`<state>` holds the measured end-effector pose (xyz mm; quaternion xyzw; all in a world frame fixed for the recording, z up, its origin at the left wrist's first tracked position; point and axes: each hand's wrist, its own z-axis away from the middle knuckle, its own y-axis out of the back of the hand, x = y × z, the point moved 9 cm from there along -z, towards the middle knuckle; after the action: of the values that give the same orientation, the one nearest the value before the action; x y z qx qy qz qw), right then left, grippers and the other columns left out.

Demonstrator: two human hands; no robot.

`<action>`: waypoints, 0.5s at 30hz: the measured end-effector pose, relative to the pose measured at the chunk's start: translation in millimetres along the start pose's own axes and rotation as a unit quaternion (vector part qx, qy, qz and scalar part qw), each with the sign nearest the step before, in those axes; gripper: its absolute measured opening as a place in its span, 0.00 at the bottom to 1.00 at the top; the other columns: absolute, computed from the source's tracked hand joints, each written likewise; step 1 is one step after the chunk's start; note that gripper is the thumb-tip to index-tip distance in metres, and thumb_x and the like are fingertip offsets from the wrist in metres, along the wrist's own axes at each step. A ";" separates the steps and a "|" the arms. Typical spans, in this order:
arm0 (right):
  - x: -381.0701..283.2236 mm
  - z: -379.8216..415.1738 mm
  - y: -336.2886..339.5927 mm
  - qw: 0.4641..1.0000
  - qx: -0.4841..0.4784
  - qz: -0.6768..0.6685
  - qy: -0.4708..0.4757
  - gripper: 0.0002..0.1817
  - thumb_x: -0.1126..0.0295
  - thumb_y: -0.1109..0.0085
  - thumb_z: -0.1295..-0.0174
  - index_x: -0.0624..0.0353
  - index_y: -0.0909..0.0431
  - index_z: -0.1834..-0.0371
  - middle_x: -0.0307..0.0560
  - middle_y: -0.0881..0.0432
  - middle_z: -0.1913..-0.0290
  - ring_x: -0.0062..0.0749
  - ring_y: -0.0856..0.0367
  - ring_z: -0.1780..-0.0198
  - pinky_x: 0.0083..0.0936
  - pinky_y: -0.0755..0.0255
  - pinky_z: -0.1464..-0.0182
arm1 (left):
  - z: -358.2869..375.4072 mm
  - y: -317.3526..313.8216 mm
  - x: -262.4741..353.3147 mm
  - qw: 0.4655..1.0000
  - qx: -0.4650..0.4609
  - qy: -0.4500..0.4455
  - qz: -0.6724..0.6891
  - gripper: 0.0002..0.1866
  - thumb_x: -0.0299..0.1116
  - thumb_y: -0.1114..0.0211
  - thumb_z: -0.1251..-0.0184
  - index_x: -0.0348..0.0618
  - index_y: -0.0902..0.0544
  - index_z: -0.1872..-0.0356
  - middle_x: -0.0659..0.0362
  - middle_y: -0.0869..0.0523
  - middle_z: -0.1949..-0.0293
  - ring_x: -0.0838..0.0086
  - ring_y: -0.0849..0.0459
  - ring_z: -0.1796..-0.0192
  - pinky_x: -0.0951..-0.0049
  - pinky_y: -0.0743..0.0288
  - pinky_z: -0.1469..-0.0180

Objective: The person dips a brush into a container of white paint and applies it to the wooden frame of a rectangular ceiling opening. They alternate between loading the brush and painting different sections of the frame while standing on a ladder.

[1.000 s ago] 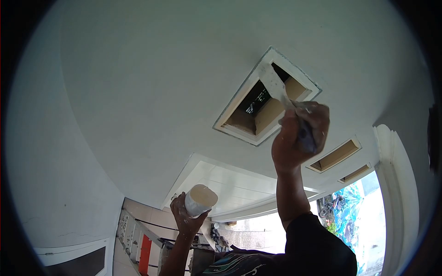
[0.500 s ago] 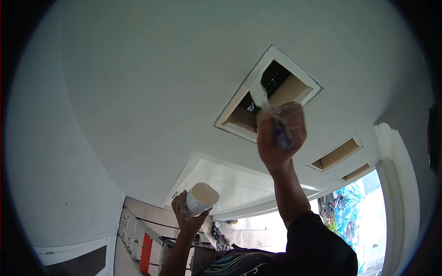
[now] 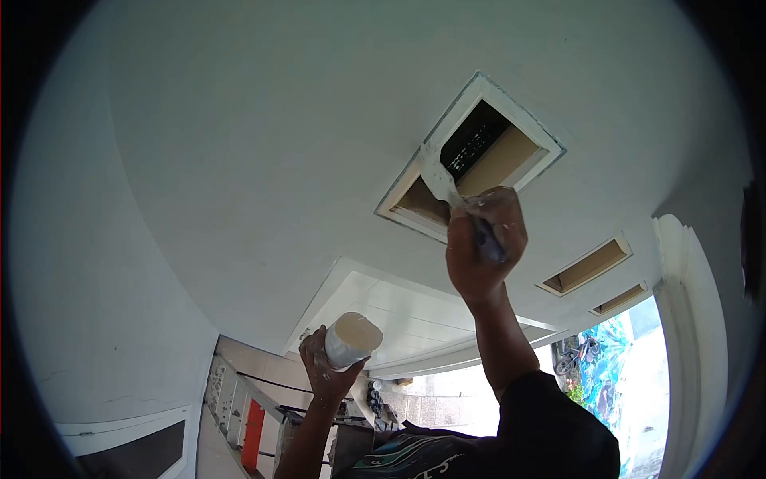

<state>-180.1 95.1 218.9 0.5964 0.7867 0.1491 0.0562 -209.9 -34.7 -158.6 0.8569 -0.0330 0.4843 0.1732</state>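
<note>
My right hand [image 3: 488, 243] is raised to the ceiling and closed around the dark handle of a paintbrush [image 3: 436, 174]. The brush's broad end is coated white and lies against the left side of the white frame [image 3: 523, 112] around a rectangular ceiling opening. Lower down, my left hand [image 3: 325, 369] grips a white tub [image 3: 351, 342] from its left side and below. Pale, cream-white stuff shows inside the tub's rim. White spatters mark both hands.
Two smaller framed openings [image 3: 586, 263] sit farther along the ceiling at right. A ladder [image 3: 237, 403] with an orange part stands at lower left. White moulding [image 3: 688, 319] runs down the right side. Blue sheeting [image 3: 604, 363] lies outside.
The brush has swung slightly left and down, from over the opening onto the left side of the frame. My left hand and the tub have hardly moved.
</note>
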 end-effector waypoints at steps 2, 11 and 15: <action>-2.8 -3.7 9.3 1.000 0.016 0.003 0.021 0.14 0.89 0.37 0.49 0.62 0.24 0.63 0.50 0.21 0.66 0.40 0.24 0.68 0.34 0.31 0.68 | -1.0 2.3 1.9 1.000 0.001 -0.001 0.001 0.61 0.40 0.06 0.64 0.37 0.35 0.26 0.45 0.26 0.36 0.46 0.28 0.33 0.42 0.31 0.30; -2.3 -4.7 6.5 0.997 -0.070 0.018 0.018 0.15 0.89 0.32 0.55 0.62 0.23 0.65 0.49 0.20 0.63 0.42 0.20 0.65 0.34 0.28 0.66 | 0.5 3.3 1.0 1.000 0.008 0.003 0.012 0.61 0.42 0.06 0.65 0.36 0.34 0.26 0.43 0.26 0.37 0.44 0.28 0.33 0.40 0.31 0.30; -22.0 -29.3 20.9 0.976 -0.190 0.053 0.095 0.15 0.89 0.33 0.46 0.62 0.19 0.58 0.52 0.18 0.55 0.48 0.12 0.53 0.37 0.18 0.56 | -1.1 2.8 -1.6 1.000 0.005 0.014 0.006 0.62 0.39 0.05 0.67 0.36 0.35 0.26 0.44 0.26 0.37 0.46 0.26 0.34 0.42 0.30 0.30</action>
<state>-162.4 74.2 251.0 0.5985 0.7134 0.3544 0.0852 -212.3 -37.1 -158.6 0.8509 -0.0330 0.4973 0.1663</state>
